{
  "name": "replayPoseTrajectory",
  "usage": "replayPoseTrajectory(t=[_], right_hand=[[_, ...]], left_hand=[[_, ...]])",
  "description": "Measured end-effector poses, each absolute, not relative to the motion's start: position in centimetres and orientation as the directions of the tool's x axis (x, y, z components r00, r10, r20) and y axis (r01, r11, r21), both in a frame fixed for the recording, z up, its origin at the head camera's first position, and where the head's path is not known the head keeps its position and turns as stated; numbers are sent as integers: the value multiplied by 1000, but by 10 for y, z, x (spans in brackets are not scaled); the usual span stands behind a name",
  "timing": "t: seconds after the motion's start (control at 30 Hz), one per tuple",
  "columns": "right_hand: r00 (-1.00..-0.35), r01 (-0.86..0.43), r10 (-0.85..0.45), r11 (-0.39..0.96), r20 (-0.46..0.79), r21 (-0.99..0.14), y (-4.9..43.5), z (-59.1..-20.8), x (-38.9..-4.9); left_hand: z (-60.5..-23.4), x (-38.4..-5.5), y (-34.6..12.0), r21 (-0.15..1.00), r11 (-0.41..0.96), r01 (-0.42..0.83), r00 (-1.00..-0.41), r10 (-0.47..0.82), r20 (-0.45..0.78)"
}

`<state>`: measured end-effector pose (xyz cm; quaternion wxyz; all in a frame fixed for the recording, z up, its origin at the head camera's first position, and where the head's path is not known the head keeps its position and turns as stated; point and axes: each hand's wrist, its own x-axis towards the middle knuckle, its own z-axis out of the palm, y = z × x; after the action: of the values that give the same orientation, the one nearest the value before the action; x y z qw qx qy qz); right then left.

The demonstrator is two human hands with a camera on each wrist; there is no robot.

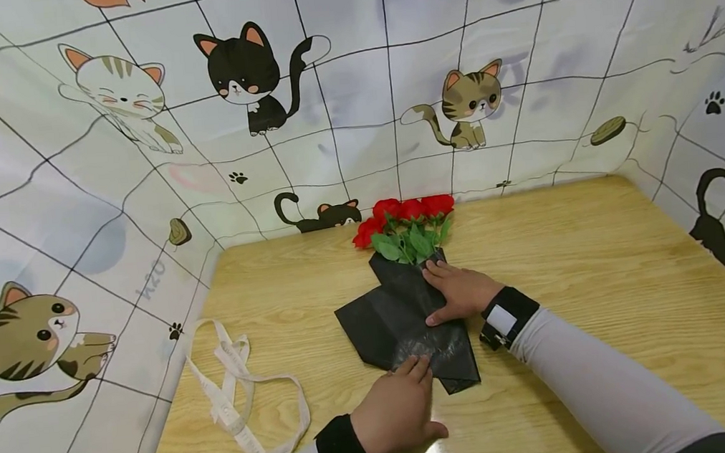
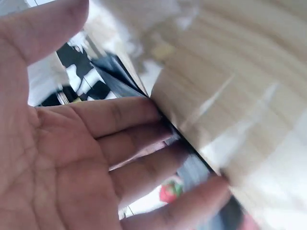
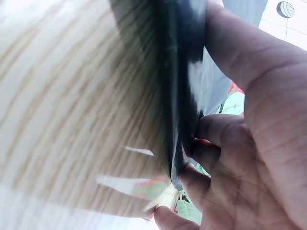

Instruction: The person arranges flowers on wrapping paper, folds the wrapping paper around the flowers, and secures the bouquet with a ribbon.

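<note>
A bunch of red artificial roses (image 1: 411, 211) with green leaves (image 1: 412, 244) lies on the wooden table, heads toward the back wall. Black wrapping paper (image 1: 383, 318) is folded about the stems, which are hidden. My right hand (image 1: 462, 291) rests on the paper's right side below the leaves, fingers extended; in the right wrist view its fingertips touch the dark sheet (image 3: 180, 86). Near the paper's lower edge, my left hand (image 1: 396, 407) presses with straight fingers, thumb spread apart. The left wrist view shows those fingertips against the paper's edge.
A loosely looped white ribbon (image 1: 236, 381) lies at the left of the wooden table (image 1: 566, 259). Cloth printed with cats and grid lines (image 1: 350, 84) stands behind the table and along both sides.
</note>
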<state>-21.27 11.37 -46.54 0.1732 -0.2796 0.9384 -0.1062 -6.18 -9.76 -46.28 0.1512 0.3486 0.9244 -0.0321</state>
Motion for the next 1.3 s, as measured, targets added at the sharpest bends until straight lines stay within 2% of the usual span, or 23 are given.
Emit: replayPoseTrajectory(t=[0.2, 0.33, 0.57, 0.73, 0.87, 1.0, 1.1, 1.2, 1.3], right_hand=[[-784, -491, -566, 816, -254, -305, 115, -462, -214], [-780, -493, -571, 813, -256, -310, 117, -460, -214], [-782, -483, -570, 810, -252, -334, 117, -461, -215], [-784, -489, -571, 810, -244, -323, 118, -465, -212], [-801, -491, -557, 821, -220, -291, 119, -469, -209], [-820, -511, -552, 825, -151, -241, 118, -473, -204], [-812, -556, -581, 802, -66, -219, 117, -476, -196], [-781, -607, -625, 757, 5, -241, 116, -477, -184], [-760, -623, -649, 724, 12, -297, 117, -475, -170]], left_hand=[[-457, -58, -130, -89, 862, 500, -857, 477, -197], [-457, -52, -142, -140, 886, 441, -896, 425, -130], [-454, -54, -144, -158, 882, 443, -896, 434, -94], [-451, -62, -139, -133, 886, 445, -895, 445, -25], [-455, -77, -128, -89, 871, 483, -873, 487, 34], [-461, -97, -110, 5, 842, 540, -841, 540, 14], [-462, -108, -98, 48, 832, 552, -833, 553, -10], [-461, -114, -93, 44, 838, 544, -838, 545, -19], [-461, -117, -92, 29, 847, 531, -847, 531, -27]])
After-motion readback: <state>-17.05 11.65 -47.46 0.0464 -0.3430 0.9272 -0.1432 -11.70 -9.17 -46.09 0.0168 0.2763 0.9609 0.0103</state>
